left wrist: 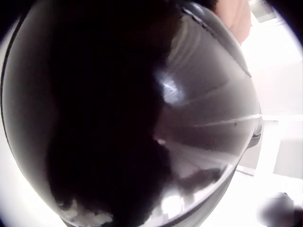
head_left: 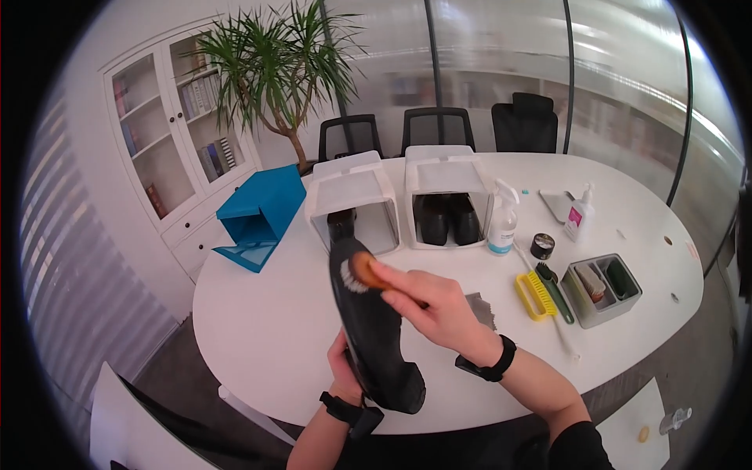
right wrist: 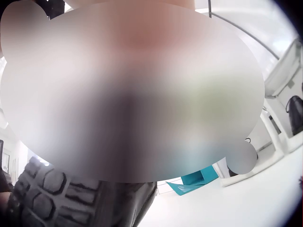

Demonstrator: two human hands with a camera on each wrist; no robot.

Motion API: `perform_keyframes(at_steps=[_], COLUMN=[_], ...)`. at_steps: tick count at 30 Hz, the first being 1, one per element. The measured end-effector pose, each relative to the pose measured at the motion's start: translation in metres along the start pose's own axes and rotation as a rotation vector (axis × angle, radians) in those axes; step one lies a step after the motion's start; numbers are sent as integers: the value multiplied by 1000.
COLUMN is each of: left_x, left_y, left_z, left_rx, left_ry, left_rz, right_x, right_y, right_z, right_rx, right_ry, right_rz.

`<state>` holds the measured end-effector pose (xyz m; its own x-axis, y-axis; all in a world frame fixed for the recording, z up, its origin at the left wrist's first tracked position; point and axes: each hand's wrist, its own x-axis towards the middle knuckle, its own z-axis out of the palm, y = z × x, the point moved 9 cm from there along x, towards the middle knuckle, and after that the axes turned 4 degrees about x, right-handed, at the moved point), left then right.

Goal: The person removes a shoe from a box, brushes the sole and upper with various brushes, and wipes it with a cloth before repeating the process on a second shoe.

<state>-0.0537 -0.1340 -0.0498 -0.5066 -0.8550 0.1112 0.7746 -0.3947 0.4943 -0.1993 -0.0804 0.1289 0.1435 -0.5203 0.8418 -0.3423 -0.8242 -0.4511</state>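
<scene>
In the head view my left hand [head_left: 342, 366] grips a black shoe [head_left: 374, 337] from its left side, near the heel. The shoe is held up with its toe pointing away and its sole towards my right side. My right hand [head_left: 440, 308] holds a small wooden-handled brush [head_left: 363, 269], its pale bristles at the toe end of the shoe. Glossy black leather [left wrist: 208, 123] fills most of the left wrist view. Chunky sole tread [right wrist: 52, 194] shows low in the right wrist view, where a large blurred patch hides the right hand and brush.
Behind stand a teal box [head_left: 270, 205], a white shoe box [head_left: 352, 168] with a dark shoe at its opening, and another [head_left: 446, 160] holding black shoes. To the right are a spray bottle [head_left: 502, 235], round tin [head_left: 542, 246], yellow brush [head_left: 531, 301], green brush [head_left: 558, 298] and grey caddy [head_left: 607, 313].
</scene>
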Motion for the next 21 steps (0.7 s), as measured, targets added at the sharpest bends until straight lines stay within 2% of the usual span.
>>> perform_keyframes(at_steps=[1,2,3,4,5,6,7,9,10,11,13,14,15,16,18,19,21], left_x=[2,2,0,2,2,0,-2,-4,-2,-4,-6,10,6,3,0,-2,-5], left_y=[4,9,10,13,17,22,22,20,16,12,21,-7,-7,-6,-5,-6,-3], left_z=[-4,-10,-9,-34,-32,-57,-61,-40,-54,-43,-45,-85,-85,-83,-75,-69,-44], left_rx=[-117,-94,-117,-111,-104,-112,-112,-313,-235,-232,686,-138,-131,-176,-216,-171,-119], left_ry=[-48,-65,-184,-258,-329,-88,-80,-274,-331,-330,144,21,19,-15,-48,-85,-129], left_rz=[37,84,77,88,98,160,162,71,64,52,230,28,19,-1,-33,-46,-50], right_x=[-4,-12,-22,-35,-47,-52,-57,-57,-49,-40,-21,-12,-4,5,17,19,25], right_y=[-2,-4,-2,-6,-9,-7,-8,-7,-4,-1,4,14,23,29,48,48,61], right_z=[7,12,11,19,27,26,27,31,31,29,31,26,19,23,5,4,6], right_rx=[-38,18,18,8,1,9,-25,-62,-57,-56,-116,-114,-111,-115,-142,-144,80], right_ry=[-105,-141,-146,-271,-395,-401,-414,-415,-361,-306,-269,-144,-19,-9,245,251,255], right_rz=[-3,-16,-22,-101,-178,-177,-217,-258,-243,-227,-195,-157,-119,-117,33,37,200])
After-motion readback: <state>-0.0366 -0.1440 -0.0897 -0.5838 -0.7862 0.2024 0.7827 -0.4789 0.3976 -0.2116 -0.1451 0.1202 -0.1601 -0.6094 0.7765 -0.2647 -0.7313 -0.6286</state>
